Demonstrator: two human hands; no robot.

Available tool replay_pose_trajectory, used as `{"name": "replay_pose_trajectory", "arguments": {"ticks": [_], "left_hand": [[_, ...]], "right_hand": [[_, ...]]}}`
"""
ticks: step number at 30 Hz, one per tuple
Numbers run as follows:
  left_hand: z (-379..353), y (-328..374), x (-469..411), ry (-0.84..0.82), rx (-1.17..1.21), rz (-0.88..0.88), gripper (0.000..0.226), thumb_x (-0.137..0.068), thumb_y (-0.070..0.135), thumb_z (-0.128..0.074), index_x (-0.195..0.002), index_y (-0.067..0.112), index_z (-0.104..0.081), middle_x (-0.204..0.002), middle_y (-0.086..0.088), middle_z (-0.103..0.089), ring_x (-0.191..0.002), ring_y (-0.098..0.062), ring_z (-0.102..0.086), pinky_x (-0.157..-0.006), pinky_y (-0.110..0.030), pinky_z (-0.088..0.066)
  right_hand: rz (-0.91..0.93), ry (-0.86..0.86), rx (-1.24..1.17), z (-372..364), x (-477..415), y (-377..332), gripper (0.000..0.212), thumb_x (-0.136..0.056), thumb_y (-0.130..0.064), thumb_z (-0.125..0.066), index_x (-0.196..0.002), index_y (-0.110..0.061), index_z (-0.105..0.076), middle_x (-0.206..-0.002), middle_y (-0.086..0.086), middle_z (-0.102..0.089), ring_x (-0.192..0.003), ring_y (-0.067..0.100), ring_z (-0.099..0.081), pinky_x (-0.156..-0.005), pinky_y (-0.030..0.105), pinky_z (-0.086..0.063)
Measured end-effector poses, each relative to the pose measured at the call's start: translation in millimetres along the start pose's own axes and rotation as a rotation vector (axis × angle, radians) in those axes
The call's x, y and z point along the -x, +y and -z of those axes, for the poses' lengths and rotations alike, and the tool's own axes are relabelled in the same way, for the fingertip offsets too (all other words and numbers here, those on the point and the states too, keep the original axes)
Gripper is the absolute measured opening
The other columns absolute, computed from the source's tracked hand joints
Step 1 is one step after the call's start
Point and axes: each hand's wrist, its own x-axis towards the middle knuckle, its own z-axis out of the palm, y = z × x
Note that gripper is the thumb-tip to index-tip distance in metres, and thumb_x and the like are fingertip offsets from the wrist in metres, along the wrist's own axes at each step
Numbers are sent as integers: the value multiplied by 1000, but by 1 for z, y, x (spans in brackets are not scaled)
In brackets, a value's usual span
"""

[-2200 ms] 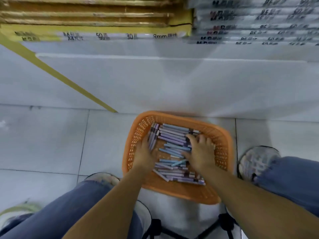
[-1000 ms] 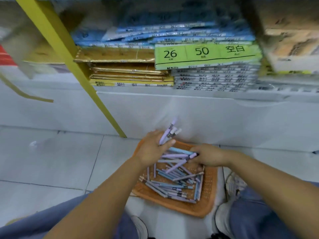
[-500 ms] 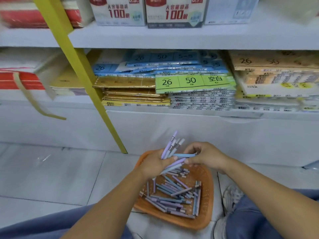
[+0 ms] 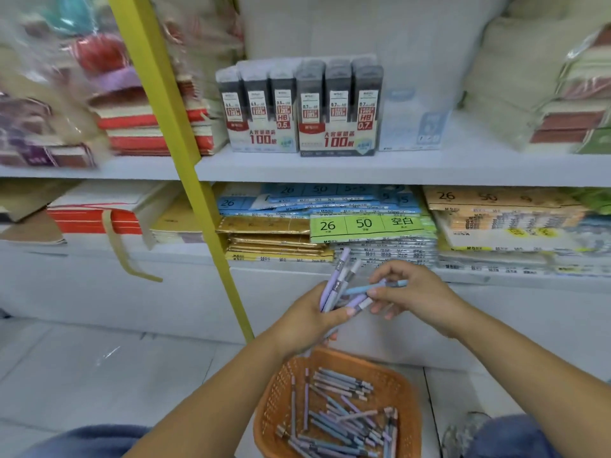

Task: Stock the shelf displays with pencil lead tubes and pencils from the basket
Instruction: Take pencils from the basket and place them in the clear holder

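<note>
An orange basket (image 4: 274, 396) on the floor holds several purple and blue pencils (image 4: 340, 421). Above it my left hand (image 4: 305, 320) grips a bunch of purple pencils (image 4: 339, 279), tips pointing up. My right hand (image 4: 415, 292) pinches a blue pencil (image 4: 363, 288) lying crosswise against that bunch. On the upper shelf stand two display boxes of pencil lead tubes (image 4: 302, 107), marked 0.5 and 0.7.
A yellow shelf upright (image 4: 185, 166) slants down left of my hands. The lower shelf carries stacked paper packs (image 4: 367, 226) and gold packs (image 4: 274, 239). Red-and-white stacks (image 4: 152, 127) and bagged goods flank the lead boxes. My knees frame the basket.
Both hands rose out of the basket with pencils. The view tilted upward from the floor, bringing the lead tube boxes on the upper shelf into sight.
</note>
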Motion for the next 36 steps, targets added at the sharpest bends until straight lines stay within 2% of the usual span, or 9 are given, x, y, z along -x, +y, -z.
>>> {"name": "replay_pose_trajectory", "arguments": {"ticks": [4,9,13,17,20,22,25,30,36], "left_hand": [[9,39,-1,71,-33,-54,35,-95,31,-68,-127,33,-56,-70,11,-63,-59,-8,-57,-56,-24,-48],[26,92,-3,156,-49,-166,19,-91,37,-70,-108,34,-64,-64,14,-63,-58,-7,-57,-56,-23,-49],[36,133,-11,226,-81,-211,22,-92,41,-69,-112,38,-62,-70,16,-65,-57,-3,-58,-58,-21,-53],[49,164,-23,381,-32,-283,8,-94,38,-67,-100,33,-65,-65,11,-60,-50,-1,-53,-50,-17,-46],[63,187,-33,481,53,-353,10,-94,38,-66,-101,30,-66,-63,11,-60,-52,-5,-53,-52,-20,-46],[73,201,-41,521,81,-389,15,-95,37,-65,-104,25,-65,-65,7,-59,-56,-9,-53,-54,-24,-47],[88,217,-53,587,68,-426,13,-95,36,-65,-102,24,-66,-61,10,-59,-52,-7,-53,-50,-19,-46],[105,231,-69,664,29,-406,10,-94,39,-66,-99,31,-67,-62,2,-57,-51,-12,-51,-49,-32,-48],[109,237,-78,702,-27,-373,7,-92,44,-65,-85,43,-66,-53,4,-53,-45,-13,-47,-37,-22,-37]], "right_hand": [[91,62,48,9,5,-41,12,-82,-5,-73,-93,-5,-67,-88,21,-71,-72,28,-73,-54,30,-57],[185,1,-221,26,13,-94,25,-77,-17,-71,-98,-6,-65,-102,22,-71,-91,36,-71,-73,35,-60],[418,245,-28,45,8,-146,6,-90,-19,-65,-93,-16,-69,-102,0,-75,-95,18,-71,-75,26,-58],[649,444,-171,83,-13,-216,12,-99,-11,-51,-89,-17,-51,-87,6,-74,-83,21,-73,-69,27,-58],[678,514,69,101,-43,-251,21,-97,-4,-52,-88,-23,-48,-94,15,-69,-75,18,-71,-66,25,-59],[648,511,306,106,-70,-263,24,-95,-3,-55,-87,-25,-48,-98,20,-67,-77,20,-68,-73,34,-59],[590,467,614,108,-106,-270,16,-92,-9,-62,-86,-21,-53,-95,13,-68,-86,26,-69,-82,46,-56],[534,331,695,107,-157,-273,15,-92,-10,-63,-86,-20,-54,-80,0,-64,-76,17,-68,-81,41,-58],[529,245,830,112,-184,-271,6,-94,-12,-58,-90,-15,-54,-85,3,-67,-73,12,-65,-75,33,-55]]}}
